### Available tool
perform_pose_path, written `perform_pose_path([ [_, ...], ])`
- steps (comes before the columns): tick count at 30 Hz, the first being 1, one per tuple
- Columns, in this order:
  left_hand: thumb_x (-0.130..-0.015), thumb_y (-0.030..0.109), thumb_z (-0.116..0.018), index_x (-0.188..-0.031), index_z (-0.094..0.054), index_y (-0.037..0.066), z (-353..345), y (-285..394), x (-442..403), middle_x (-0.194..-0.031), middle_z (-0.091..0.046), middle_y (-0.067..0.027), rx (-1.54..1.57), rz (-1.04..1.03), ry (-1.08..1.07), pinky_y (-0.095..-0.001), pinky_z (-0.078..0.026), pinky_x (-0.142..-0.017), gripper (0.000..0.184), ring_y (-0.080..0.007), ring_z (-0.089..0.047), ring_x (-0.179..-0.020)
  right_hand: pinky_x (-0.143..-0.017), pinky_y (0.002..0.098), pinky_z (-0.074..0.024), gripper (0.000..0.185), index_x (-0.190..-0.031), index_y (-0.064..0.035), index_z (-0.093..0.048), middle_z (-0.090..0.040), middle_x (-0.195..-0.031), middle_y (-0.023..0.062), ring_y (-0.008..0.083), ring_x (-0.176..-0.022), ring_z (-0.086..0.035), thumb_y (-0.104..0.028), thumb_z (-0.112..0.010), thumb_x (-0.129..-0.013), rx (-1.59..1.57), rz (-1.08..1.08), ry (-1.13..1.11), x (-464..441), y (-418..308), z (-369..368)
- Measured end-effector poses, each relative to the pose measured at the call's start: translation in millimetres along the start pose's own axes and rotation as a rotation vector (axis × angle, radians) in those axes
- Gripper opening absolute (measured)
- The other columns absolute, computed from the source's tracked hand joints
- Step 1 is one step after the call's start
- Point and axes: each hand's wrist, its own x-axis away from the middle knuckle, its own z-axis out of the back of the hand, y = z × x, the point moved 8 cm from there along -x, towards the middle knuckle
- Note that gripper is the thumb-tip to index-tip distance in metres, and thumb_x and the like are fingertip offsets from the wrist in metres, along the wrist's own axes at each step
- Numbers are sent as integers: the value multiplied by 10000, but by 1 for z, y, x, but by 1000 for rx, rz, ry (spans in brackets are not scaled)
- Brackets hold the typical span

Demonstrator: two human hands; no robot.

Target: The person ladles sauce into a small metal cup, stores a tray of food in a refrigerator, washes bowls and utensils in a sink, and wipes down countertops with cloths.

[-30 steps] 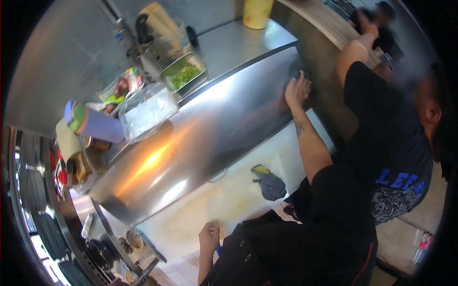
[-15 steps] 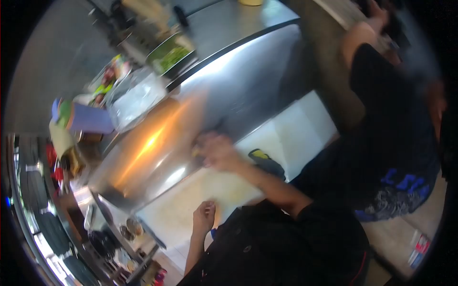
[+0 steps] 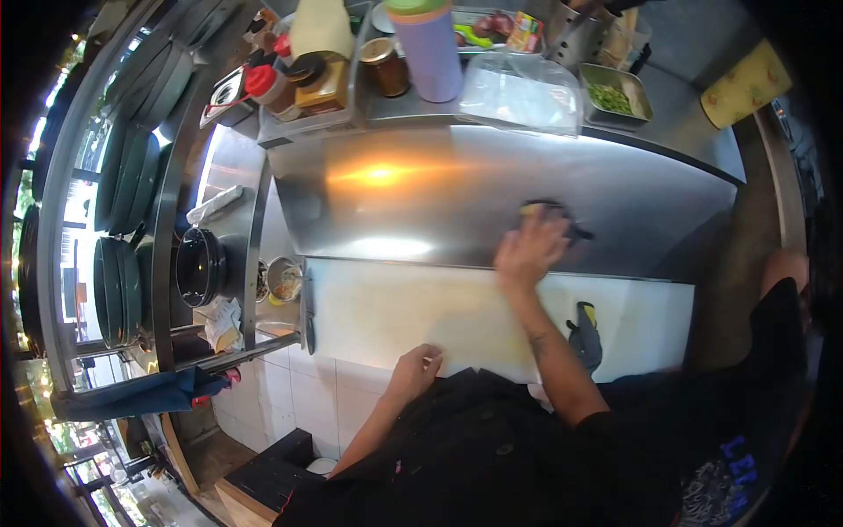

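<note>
My right hand [image 3: 533, 250], a little blurred, is pressed against the slanted stainless steel panel [image 3: 439, 202] behind the cutting board. Under its fingers is a dark thing with a yellow patch [image 3: 553, 211]; blur and the fingers hide what kind it is. My left hand [image 3: 417, 371] rests at the near edge of the long white cutting board [image 3: 378, 307], fingers curled in, with nothing visible in them. A grey, black and yellow item [image 3: 585, 338] lies on the board beside my right forearm.
A knife [image 3: 307, 312] lies along the board's left end. Above the panel, a shelf holds a purple bottle [image 3: 430, 61], a clear plastic box [image 3: 520, 92] and a metal tray of chopped greens [image 3: 615, 98]. Stacked black bowls [image 3: 200, 268] stand left. Another person [image 3: 764, 369] is close at right.
My view has turned and levelled. My right hand has moved along the steel panel towards the right, the dark and yellow thing going with it. My left hand stays at the board's near edge.
</note>
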Motion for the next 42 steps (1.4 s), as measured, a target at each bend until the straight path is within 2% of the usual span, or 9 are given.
perform_pose_path([
  [4, -1014, 204, -677, -1163, -715, -21, 42, -16, 9, -1088, -767, -199, 73, -43, 4, -407, -610, -824, 272, -327, -768, -921, -1247, 623, -200, 738, -1656, -171, -381, -265, -1742, 185, 416, -1610, -215, -344, -597, -971, -184, 468, -287, 66, -179, -54],
  [11, -1018, 206, -669, -1180, -707, -13, 140, -103, 54, -1112, -763, -200, 96, 24, 186, -413, -615, -807, 274, -340, -771, -925, -1281, 507, -239, 594, -1515, -216, -577, -300, -1743, 121, 309, -1608, -264, -369, -640, -945, -276, 1021, -341, 96, -390, -72],
  [14, -1016, 201, -668, -1181, -707, -9, 170, -136, 75, -1116, -765, -200, 103, 97, 251, -411, -617, -804, 271, -333, -775, -930, -1278, 543, -256, 564, -1461, -176, -638, -369, -1708, 118, 313, -1577, -329, -346, -680, -924, -371, 1272, -353, 84, -454, -90],
  [19, -1011, 194, -670, -1176, -712, -14, 182, -169, 91, -1125, -767, -199, 182, 175, 276, -408, -618, -806, 269, -327, -778, -924, -1292, 529, -214, 675, -1581, -184, -494, -333, -1717, 122, 323, -1604, -260, -354, -613, -938, -226, 1042, -165, 1, -510, -87],
  [24, -1009, 196, -672, -1168, -715, -21, 175, -171, 98, -1127, -768, -198, 225, 113, 308, -409, -616, -811, 272, -326, -777, -924, -1276, 543, -231, 710, -1610, -189, -448, -332, -1716, 134, 332, -1592, -281, -322, -595, -929, -267, 894, -27, 7, -497, -79],
  [33, -1004, 188, -677, -1152, -720, -3, 183, -146, 76, -1109, -760, -188, 167, -42, 364, -402, -603, -790, 245, -318, -766, -885, -1272, 515, -230, 647, -1561, -210, -521, -353, -1719, 105, 307, -1592, -302, -331, -598, -931, -161, 1066, -321, 85, -337, -63],
  [36, -985, 178, -708, -1175, -722, 18, 231, -113, 43, -1128, -742, -185, 105, -62, 417, -405, -579, -810, 249, -311, -730, -924, -1268, 507, -253, 625, -1529, -186, -553, -395, -1689, 129, 318, -1584, -316, -337, -617, -926, -127, 990, -206, 76, -273, -29],
  [41, -940, 156, -717, -1203, -684, 26, 346, -17, -37, -1157, -703, -197, -236, -424, 704, -447, -545, -903, 295, -366, -685, -1036, -1269, 554, -218, 677, -1588, -196, -493, -330, -1723, 144, 350, -1600, -268, -333, -603, -934, -86, 727, -248, 48, -175, 3],
  [42, -934, 151, -711, -1206, -678, 24, 367, 2, -50, -1168, -691, -214, -137, -450, 705, -461, -529, -945, 303, -383, -664, -1088, -1269, 576, -200, 698, -1610, -192, -465, -308, -1731, 152, 371, -1605, -249, -324, -598, -937, -73, 635, -241, 40, -156, 5],
])
